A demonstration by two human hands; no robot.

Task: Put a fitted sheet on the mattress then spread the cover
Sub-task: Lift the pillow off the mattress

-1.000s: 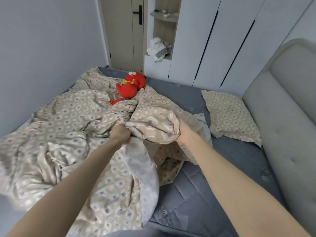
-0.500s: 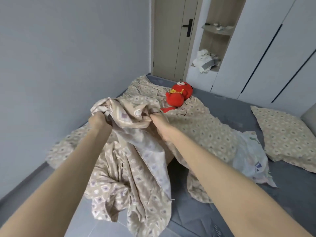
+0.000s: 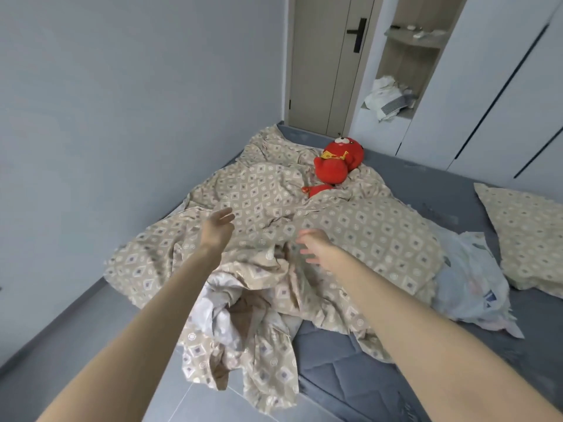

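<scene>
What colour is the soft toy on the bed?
The soft toy is bright red, with a small yellow patch at its neck. The head view, the only one, shows it.

Rumpled sheet [image 3: 304,236] on mattress [image 3: 344,379], plush toy [image 3: 336,166] behind, pillow [image 3: 530,233] right, bag [image 3: 475,284] between.

The sheet [image 3: 274,208] is light brown with little diamonds and rings in white and grey. Its underside is plain white. The pillow [image 3: 524,233] has the same diamonds. The mattress [image 3: 350,376] is dark blue-grey with stitched lines. The soft toy [image 3: 338,166] is bright red with some yellow. The wall [image 3: 122,102] is pale blue-grey. The door [image 3: 323,62] is tan with a black handle [image 3: 359,33].
</scene>
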